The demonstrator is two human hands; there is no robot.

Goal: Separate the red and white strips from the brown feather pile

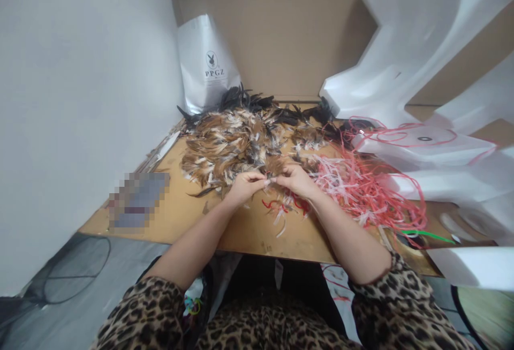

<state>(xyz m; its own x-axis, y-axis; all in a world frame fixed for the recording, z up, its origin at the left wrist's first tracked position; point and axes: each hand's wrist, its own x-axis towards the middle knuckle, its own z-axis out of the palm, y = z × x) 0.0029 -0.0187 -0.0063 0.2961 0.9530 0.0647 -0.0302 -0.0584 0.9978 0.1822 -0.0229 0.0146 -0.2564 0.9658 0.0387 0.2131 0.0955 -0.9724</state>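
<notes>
The base of the brown feather tuft [276, 165] is hidden by your fingertips and too small to make out, but its loose, fluffy top fans up above the table [249, 235], just beside the big pile of feathers [217, 144]. Your left hand [244, 186] and right hand [296, 180] nearly meet, thumb and finger of each pinched closed on that base. Your right forearm partly covers the red and white strands [361, 187].
</notes>
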